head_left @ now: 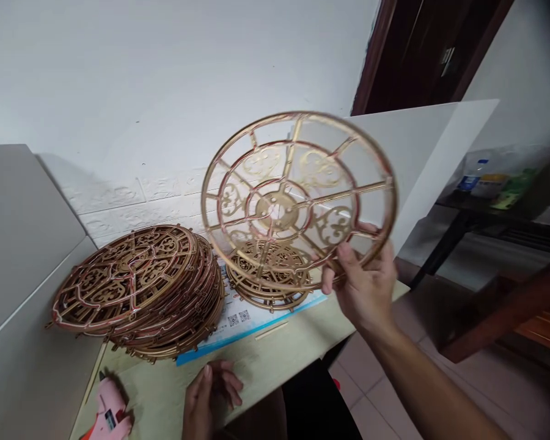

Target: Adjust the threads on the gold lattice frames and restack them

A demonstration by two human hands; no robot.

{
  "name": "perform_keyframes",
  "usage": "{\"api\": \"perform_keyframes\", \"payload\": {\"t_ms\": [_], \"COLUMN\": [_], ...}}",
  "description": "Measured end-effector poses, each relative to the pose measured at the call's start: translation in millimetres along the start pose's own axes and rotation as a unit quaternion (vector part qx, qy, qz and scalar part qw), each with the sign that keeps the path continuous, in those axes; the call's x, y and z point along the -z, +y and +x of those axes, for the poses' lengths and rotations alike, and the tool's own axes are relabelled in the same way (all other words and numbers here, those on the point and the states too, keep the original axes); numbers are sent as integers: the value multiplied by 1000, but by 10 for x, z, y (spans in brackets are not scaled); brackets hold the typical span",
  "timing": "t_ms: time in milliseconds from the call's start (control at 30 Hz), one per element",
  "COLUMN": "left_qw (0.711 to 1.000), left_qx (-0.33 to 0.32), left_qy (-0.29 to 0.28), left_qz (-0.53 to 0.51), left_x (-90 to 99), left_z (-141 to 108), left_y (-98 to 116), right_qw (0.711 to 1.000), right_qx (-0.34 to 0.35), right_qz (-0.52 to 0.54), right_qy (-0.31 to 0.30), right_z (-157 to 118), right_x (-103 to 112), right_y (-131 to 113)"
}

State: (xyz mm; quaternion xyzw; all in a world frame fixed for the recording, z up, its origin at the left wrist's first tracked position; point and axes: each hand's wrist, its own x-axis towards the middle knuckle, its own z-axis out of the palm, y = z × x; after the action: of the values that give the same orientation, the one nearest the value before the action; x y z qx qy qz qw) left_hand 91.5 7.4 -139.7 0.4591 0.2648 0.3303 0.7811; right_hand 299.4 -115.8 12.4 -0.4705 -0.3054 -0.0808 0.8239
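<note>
My right hand (367, 284) grips the lower right rim of a round gold openwork panel (279, 211), thumb in front. The panel is lifted and tilted up, with spokes, rings, scrollwork and reddish lines on it. Near the front edge of the table, my left hand (212, 391) is loosely curled with its fingers apart and nothing in it. A tall, uneven stack of similar panels (128, 278) leans on the left. Behind the held panel lies a lower pile of round gold panels (275, 300), partly hidden.
A pink glue gun (111, 406) lies at the table's front left. Printed white and blue paper (238, 324) lies under the piles. Grey-white boards stand at left (22, 244) and behind right (407, 159). A dark shelf (467, 205) with bottles is at far right.
</note>
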Motion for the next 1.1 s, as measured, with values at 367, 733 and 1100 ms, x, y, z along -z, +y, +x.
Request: {"api": "perform_keyframes", "payload": {"t_ms": [367, 733, 1100], "left_qw": [999, 999, 999], "left_qx": [7, 8, 1], "left_qy": [-27, -18, -31], "left_qz": [-22, -35, -30], "left_x": [93, 107, 184], "left_z": [33, 36, 59], "left_y": [-80, -102, -183], "right_qw": [748, 608, 986], "right_qx": [460, 627, 62], "right_qz": [-432, -421, -152], "right_qy": [-206, -246, 22], "right_z": [209, 275, 63], "right_x": [516, 722, 652], "right_y": [97, 83, 370]}}
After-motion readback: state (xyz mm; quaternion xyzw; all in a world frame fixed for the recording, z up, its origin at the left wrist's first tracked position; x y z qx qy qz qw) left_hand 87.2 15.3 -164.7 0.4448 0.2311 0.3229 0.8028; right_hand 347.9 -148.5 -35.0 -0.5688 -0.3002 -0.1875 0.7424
